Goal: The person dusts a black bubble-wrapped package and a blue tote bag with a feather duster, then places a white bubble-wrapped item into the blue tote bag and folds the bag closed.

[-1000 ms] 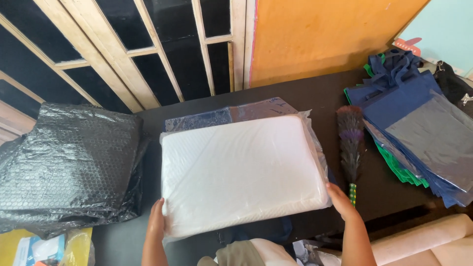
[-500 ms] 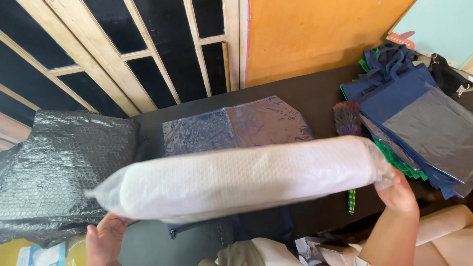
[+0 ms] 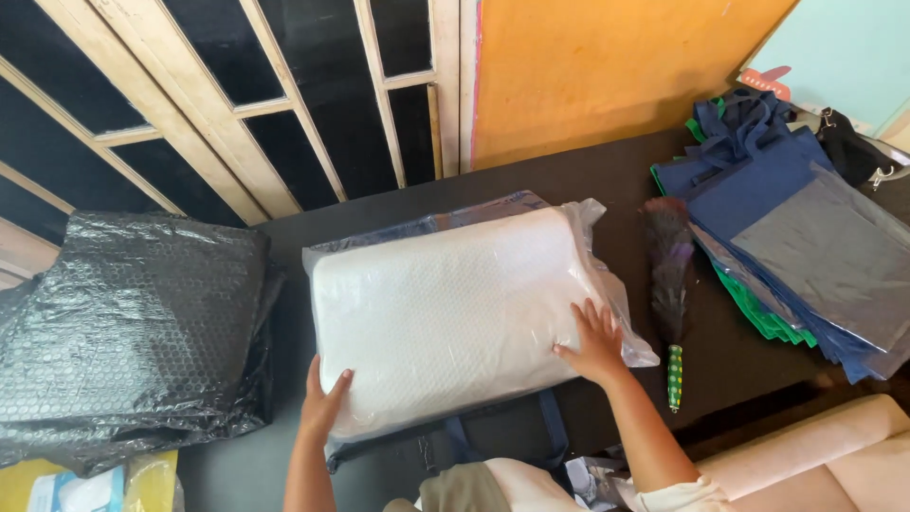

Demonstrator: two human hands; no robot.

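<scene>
A white pillow in clear plastic wrap [image 3: 455, 313] lies flat on a dark table [image 3: 588, 175], on top of a blue-grey bag [image 3: 517, 201] whose edge shows behind it. My left hand [image 3: 322, 403] presses against the pillow's near left corner. Resting flat on the pillow's right end is my right hand [image 3: 592, 339], fingers spread. Neither hand grips anything.
A heap of black bubble wrap [image 3: 133, 332] lies at the left. A dark feather duster with a green handle [image 3: 669, 284] lies right of the pillow. Blue, grey and green bags [image 3: 806, 246] are stacked at the right. Wooden lattice [image 3: 284, 104] and an orange board [image 3: 607, 66] stand behind.
The pillow was lifted and turned over above the table half a second ago; it now lies flat on the bag again, with both hands laid on it.
</scene>
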